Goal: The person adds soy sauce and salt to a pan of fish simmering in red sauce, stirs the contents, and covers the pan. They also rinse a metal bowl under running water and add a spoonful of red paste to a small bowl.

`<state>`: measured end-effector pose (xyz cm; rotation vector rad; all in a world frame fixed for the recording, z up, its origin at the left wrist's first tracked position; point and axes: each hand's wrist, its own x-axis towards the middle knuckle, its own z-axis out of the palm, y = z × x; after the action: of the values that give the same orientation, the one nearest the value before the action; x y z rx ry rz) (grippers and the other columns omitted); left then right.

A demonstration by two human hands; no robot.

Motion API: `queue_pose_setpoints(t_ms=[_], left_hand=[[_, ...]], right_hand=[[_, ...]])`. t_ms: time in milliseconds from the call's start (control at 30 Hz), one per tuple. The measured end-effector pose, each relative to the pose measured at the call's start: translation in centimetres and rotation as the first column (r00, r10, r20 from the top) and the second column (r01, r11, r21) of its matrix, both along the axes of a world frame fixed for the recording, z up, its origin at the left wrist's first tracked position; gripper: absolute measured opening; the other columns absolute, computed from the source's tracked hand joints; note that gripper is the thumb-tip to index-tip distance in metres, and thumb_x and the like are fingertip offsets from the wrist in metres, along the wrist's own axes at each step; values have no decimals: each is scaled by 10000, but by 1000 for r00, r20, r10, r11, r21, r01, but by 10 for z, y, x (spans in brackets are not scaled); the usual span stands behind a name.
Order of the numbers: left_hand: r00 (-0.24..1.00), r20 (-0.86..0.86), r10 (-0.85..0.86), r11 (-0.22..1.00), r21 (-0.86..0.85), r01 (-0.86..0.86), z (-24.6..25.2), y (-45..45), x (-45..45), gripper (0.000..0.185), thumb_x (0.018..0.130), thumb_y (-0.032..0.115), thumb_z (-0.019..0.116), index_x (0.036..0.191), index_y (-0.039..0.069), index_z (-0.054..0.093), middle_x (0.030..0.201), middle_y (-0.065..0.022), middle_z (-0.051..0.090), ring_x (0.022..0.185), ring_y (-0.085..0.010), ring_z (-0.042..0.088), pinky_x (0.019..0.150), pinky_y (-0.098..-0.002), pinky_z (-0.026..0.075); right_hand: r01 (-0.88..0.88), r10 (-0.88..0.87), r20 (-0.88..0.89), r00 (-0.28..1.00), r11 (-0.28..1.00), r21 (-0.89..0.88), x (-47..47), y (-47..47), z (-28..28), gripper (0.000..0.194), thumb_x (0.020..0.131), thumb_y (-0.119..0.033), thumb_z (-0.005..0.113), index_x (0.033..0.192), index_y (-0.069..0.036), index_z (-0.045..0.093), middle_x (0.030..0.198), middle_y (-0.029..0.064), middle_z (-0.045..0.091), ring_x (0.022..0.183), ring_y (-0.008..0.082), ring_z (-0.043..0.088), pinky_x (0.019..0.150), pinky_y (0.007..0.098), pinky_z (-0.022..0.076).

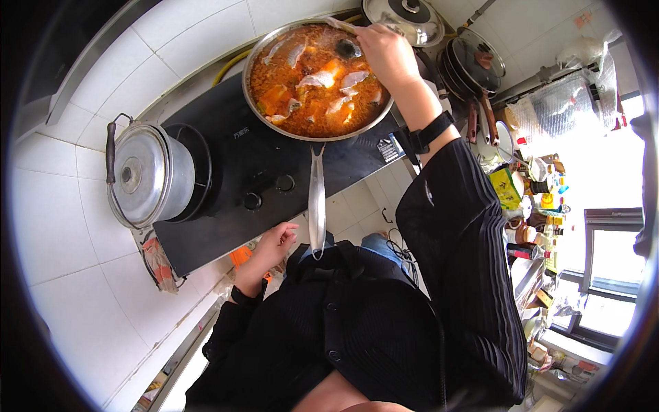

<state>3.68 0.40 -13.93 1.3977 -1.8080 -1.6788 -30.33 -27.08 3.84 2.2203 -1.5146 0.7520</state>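
Note:
A wide steel frying pan (317, 195) stands on the black gas hob (231, 159), its long handle pointing toward me. Reddish-orange broth (288, 72) fills it nearly to the rim, with pale pieces of fish (320, 78) and a dark, rounded piece (348, 48) in it. Over the pan's far right rim, my right hand (386, 51) grips a pale, thin item (341, 24); what exactly it is cannot be told. My left hand (278, 242) hangs by the hob's front edge, left of the pan handle, fingers loosely bent and holding nothing.
A lidded aluminium pot (154, 172) occupies the left burner. Behind my right hand lies a steel lid (406, 20). Stacked pans (473, 67) stand farther right, near many bottles and packets (535, 206). Two control knobs (284, 183) sit on the hob; a cloth (158, 262) hangs at its left corner.

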Motion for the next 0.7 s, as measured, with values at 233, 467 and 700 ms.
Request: queue_pose_setpoints(t_ms=[233,467,700], left_hand=[[1000,-4,-22,998,61,22,-36,12,-9,316,910,115,612,1205,12,568,892,-84,678,779,-158,627,724,-294,500],[972,-150,-182,976,93,197,-48,13,-58,265,962,77,550,1218,12,550,832,-40,624,738,-95,599,676,-252,504],[941,-59,-332,933,123,337,-33,19,-140,280,946,78,578,1219,22,557,838,-43,629,735,-105,604,687,-254,510]], right_hand=[[30,-19,-93,996,992,119,-10,54,-8,411,768,-85,628,1178,-72,612,1041,95,637,938,267,652,779,363,555],[27,-193,875,444,979,202,-43,151,5,199,818,-112,700,970,16,710,774,115,702,657,200,680,630,301,544],[237,-136,989,-55,961,145,-198,339,30,223,884,-139,696,1058,-1,713,839,40,687,640,89,624,611,229,529]])
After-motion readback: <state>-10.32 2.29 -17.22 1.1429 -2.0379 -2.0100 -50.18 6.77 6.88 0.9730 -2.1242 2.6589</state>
